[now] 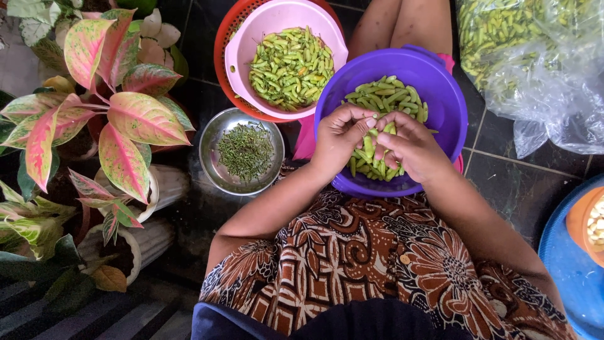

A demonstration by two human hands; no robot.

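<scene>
Dark stone floor tiles lay under everything, and the person sat on them with a brown patterned skirt spread across the lap nearest the camera. Just beyond the lap sat a purple bowl of green chillies, and both hands worked over its near side. The left hand had its fingers curled shut around a single chilli, while the right hand pinched closed at the pod's end, the two hands touching each other. By the look of it, the step in hand was pulling the stalk off that pod; the next move would call for a firm twist at the stem and a place to drop each piece, though that is a judgement only.

Left of the purple bowl stood a steel dish heaped with thin green stems. Farther off, a pink bowl inside an orange basket held more chillies. Potted plants with pink-and-green leaves crowded the left side, a clear plastic bag of chillies lay at the far right, and a blue tray showed at the right edge.
</scene>
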